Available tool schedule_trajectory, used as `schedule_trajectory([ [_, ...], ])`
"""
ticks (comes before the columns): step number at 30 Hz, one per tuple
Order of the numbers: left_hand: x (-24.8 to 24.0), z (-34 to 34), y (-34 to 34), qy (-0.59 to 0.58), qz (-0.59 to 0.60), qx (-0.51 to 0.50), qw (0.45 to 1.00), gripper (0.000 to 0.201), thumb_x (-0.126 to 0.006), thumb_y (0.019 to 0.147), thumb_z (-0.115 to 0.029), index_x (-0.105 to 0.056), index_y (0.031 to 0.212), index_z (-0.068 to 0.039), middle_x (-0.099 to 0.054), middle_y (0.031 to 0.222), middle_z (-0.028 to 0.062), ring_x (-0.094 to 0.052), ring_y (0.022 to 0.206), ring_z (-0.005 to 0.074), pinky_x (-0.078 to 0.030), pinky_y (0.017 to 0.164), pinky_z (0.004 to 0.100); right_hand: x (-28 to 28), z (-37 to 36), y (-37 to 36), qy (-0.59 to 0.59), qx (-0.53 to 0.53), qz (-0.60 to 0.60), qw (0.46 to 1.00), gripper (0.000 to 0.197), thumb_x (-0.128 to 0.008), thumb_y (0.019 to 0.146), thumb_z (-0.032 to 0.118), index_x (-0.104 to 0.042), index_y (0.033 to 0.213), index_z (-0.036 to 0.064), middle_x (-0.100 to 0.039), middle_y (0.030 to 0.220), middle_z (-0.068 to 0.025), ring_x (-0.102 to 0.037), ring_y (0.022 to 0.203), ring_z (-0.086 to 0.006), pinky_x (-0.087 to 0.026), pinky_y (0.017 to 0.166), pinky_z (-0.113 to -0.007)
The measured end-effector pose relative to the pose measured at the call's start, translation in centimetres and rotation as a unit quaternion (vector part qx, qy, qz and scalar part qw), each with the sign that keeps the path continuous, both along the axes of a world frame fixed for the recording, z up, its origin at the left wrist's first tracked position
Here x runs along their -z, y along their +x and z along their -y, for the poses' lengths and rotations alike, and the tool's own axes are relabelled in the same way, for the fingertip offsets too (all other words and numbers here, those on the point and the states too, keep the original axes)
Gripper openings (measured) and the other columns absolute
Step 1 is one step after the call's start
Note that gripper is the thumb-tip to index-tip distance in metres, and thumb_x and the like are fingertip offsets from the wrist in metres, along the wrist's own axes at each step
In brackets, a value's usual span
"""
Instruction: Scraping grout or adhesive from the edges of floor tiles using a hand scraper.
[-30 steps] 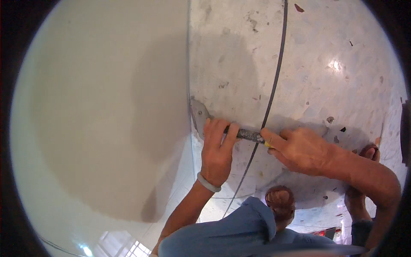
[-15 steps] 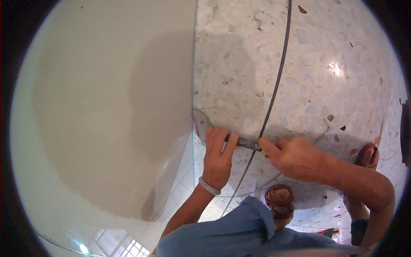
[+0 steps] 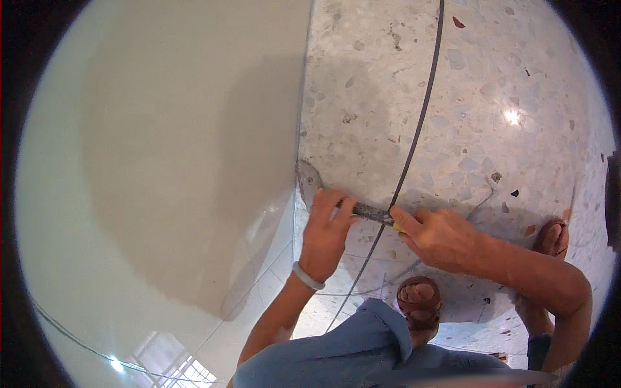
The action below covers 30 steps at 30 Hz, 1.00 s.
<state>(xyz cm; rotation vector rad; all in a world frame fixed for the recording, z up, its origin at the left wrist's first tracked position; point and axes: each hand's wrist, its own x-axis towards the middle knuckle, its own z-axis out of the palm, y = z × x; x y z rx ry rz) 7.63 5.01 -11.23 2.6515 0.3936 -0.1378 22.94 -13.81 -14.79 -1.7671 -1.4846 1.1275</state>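
Observation:
A scraper-like tool lies low over the speckled terrazzo floor [image 3: 362, 129]. Its rounded grey metal blade [image 3: 308, 179] meets the seam between the terrazzo and a smooth cream surface [image 3: 162, 129]. My left hand [image 3: 325, 226], with a pale band at the wrist, presses its fingers over the tool where blade and handle join. Farther right, my right hand [image 3: 443, 238] is closed around the end of the dark handle [image 3: 372, 213], where a bit of yellow shows. Part of the handle is hidden under my left fingers.
A dark strip [image 3: 424, 110] runs along the terrazzo and passes under the handle. My sandalled feet [image 3: 419, 296] rest on the floor just nearer than my hands, with my blue-trousered knee [image 3: 323, 352] below. A thin cable-like line [image 3: 84, 348] curves at the lower left.
The view has shifted slightly, so the seam appears farther right. Both hands keep their hold, and the blade remains at the seam.

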Motion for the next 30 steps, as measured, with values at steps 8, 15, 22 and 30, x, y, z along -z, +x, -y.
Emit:
schedule_trajectory([
  [8,-2.1,-2.9,2.1,-0.063,-0.074,-0.239,0.966,0.05,-0.053,0.094,-0.005,-0.037,0.141,0.004,-0.062,0.095,0.02,-0.059,0.074,0.0331,-0.048,0.071,0.0405,-1.6,4.7,0.9,-0.001,0.037,0.029,0.999,0.045,-0.057,0.091,0.017,-0.044,0.129,-0.0052,-0.061,0.077,-0.0199,-0.063,0.06,-0.0363,-0.052,0.051,-0.046],
  [15,0.1,-1.5,2.5,-0.005,-0.104,-0.243,0.964,0.062,-0.054,0.093,-0.008,-0.024,0.145,0.006,-0.061,0.096,0.028,-0.06,0.079,0.0431,-0.048,0.074,0.0467,-2.4,7.5,1.4,-0.065,-0.023,0.053,0.996,0.055,-0.059,0.083,0.01,-0.042,0.133,-0.0053,-0.059,0.084,-0.0173,-0.064,0.066,-0.0328,-0.054,0.055,-0.043],
  [22,1.7,-1.5,1.9,0.015,-0.096,-0.229,0.968,0.068,-0.055,0.091,-0.01,-0.019,0.147,0.005,-0.059,0.106,0.0329,-0.06,0.088,0.0479,-0.048,0.077,0.0511,-3.1,8.1,0.7,-0.058,-0.049,0.122,0.99,0.062,-0.061,0.078,0.008,-0.041,0.135,-0.0079,-0.056,0.089,-0.0168,-0.062,0.075,-0.0322,-0.053,0.063,-0.04],
  [30,2.1,-2.4,0.6,-0.018,-0.019,-0.223,0.975,0.062,-0.055,0.093,-0.012,-0.027,0.147,-0.002,-0.061,0.1,0.0243,-0.061,0.085,0.0388,-0.047,0.076,0.0473,-3.9,6.6,1.4,-0.052,-0.084,0.195,0.976,0.052,-0.061,0.078,0.012,-0.049,0.125,-0.0076,-0.057,0.088,-0.0154,-0.061,0.079,-0.031,-0.054,0.058,-0.04],
])
